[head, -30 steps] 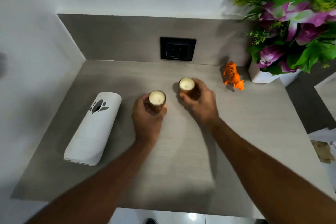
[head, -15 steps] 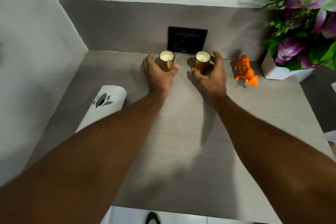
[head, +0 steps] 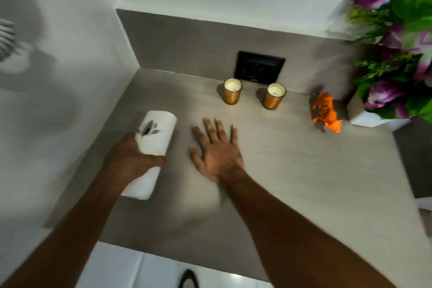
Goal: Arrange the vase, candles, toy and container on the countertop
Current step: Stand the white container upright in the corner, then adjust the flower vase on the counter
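Note:
Two gold candles stand upright by the back wall, the left candle (head: 232, 91) and the right candle (head: 273, 96) a little apart. A white container (head: 156, 138) with a dark leaf mark lies on its side at the left of the grey countertop (head: 292, 170). My left hand (head: 131, 161) is wrapped around its middle. My right hand (head: 216, 149) hovers flat with fingers spread just right of the container, holding nothing. An orange toy tiger (head: 326, 112) stands beside the white vase (head: 371, 117) of purple flowers at the right.
A black wall socket (head: 260, 67) sits in the grey backsplash behind the candles. White walls close off the left and back. The countertop's front edge runs along the bottom, with white floor below it and a drop at the right edge.
Both hands let go of the candles, which now stand by the backsplash. The hands drew back toward me; the left one closed around the white container, the right one opened flat.

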`<state>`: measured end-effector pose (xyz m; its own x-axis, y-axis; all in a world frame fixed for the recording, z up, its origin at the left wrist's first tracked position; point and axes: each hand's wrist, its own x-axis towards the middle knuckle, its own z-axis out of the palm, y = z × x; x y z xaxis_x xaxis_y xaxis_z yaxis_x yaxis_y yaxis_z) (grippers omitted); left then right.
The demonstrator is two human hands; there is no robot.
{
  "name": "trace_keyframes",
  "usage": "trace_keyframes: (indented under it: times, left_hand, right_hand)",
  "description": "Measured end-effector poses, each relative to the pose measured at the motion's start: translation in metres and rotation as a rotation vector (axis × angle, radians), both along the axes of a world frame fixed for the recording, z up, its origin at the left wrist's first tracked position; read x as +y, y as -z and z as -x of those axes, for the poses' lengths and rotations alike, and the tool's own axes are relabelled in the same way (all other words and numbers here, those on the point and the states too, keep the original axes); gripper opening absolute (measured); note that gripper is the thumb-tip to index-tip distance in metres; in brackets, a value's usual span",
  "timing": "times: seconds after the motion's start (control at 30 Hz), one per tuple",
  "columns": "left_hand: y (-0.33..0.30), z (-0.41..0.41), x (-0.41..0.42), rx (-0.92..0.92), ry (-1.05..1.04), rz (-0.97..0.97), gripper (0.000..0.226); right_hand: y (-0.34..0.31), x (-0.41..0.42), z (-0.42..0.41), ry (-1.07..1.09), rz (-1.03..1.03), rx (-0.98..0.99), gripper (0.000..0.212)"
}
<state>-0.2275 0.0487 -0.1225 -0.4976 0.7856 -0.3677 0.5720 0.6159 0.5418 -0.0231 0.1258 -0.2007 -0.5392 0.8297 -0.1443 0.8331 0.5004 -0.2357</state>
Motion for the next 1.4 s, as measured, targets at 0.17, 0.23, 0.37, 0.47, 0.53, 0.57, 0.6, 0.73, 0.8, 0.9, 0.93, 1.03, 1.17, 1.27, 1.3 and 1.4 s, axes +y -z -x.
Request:
trace_keyframes:
  times: [0.17, 0.23, 0.37, 0.47, 0.53, 0.57, 0.6, 0.73, 0.8, 0.9, 0.93, 1.03, 1.17, 1.27, 1.3, 1.4]
  left_hand:
    - [0.004, -0.003, 0.035, -0.052, -0.196, -0.479, 0.101]
    - [0.006, -0.006, 0.063, -0.09, -0.218, -0.647, 0.108]
    - [0.02, -0.001, 0.106, -0.098, -0.263, -0.799, 0.114]
    - [0.029, 0.014, 0.132, -0.11, -0.284, -0.865, 0.113]
    - [0.034, 0.024, 0.144, -0.1, -0.288, -0.891, 0.113]
    - [0.037, 0.028, 0.147, -0.101, -0.291, -0.898, 0.113]
    - [0.039, 0.031, 0.149, -0.112, -0.297, -0.901, 0.114]
    - [0.049, 0.031, 0.154, -0.15, -0.326, -0.916, 0.117]
    - [0.057, 0.03, 0.146, -0.125, -0.334, -0.915, 0.121]
    - [0.073, 0.025, 0.12, -0.001, -0.388, -0.905, 0.135]
    - [0.075, 0.018, 0.109, -0.009, -0.402, -0.93, 0.134]
    - [0.068, -0.021, 0.084, -0.2, -0.415, -0.94, 0.113]
    - [0.053, -0.109, 0.062, -0.474, -0.36, -0.927, 0.074]
    - [0.054, -0.203, 0.045, -0.688, -0.218, -0.866, 0.072]
    - [0.056, -0.234, 0.037, -0.73, -0.16, -0.844, 0.071]
    - [0.058, -0.331, 0.017, -0.836, -0.022, -0.769, 0.067]
  right_hand:
    - [-0.003, -0.001, 0.005, -0.001, 0.003, -0.025, 0.067]
    - [-0.002, -0.001, 0.005, 0.0, 0.001, -0.038, 0.068]
    - [-0.004, -0.002, 0.004, -0.011, 0.008, -0.062, 0.069]
    - [-0.006, -0.001, 0.003, -0.018, 0.007, -0.053, 0.069]
    - [-0.006, -0.001, 0.003, -0.027, 0.014, -0.06, 0.069]
    - [-0.006, 0.0, 0.003, -0.027, 0.02, -0.061, 0.069]
    - [-0.006, 0.0, 0.002, -0.024, 0.024, -0.06, 0.069]
    - [-0.006, 0.004, 0.002, -0.026, 0.038, -0.049, 0.07]
    - [-0.004, 0.005, 0.0, -0.027, 0.034, -0.036, 0.07]
    - [-0.001, 0.003, -0.002, -0.023, 0.025, -0.013, 0.07]
    - [-0.001, 0.003, -0.003, -0.017, 0.018, -0.002, 0.07]
    - [-0.008, 0.003, -0.005, 0.018, 0.024, 0.186, 0.067]
    - [-0.018, -0.011, -0.039, 0.369, 0.171, 1.046, 0.054]
    - [-0.014, -0.032, -0.107, 0.678, 0.022, 1.392, 0.049]
    - [-0.012, -0.04, -0.133, 0.752, -0.009, 1.456, 0.046]
    - [-0.011, -0.055, -0.231, 0.907, -0.095, 1.544, 0.037]
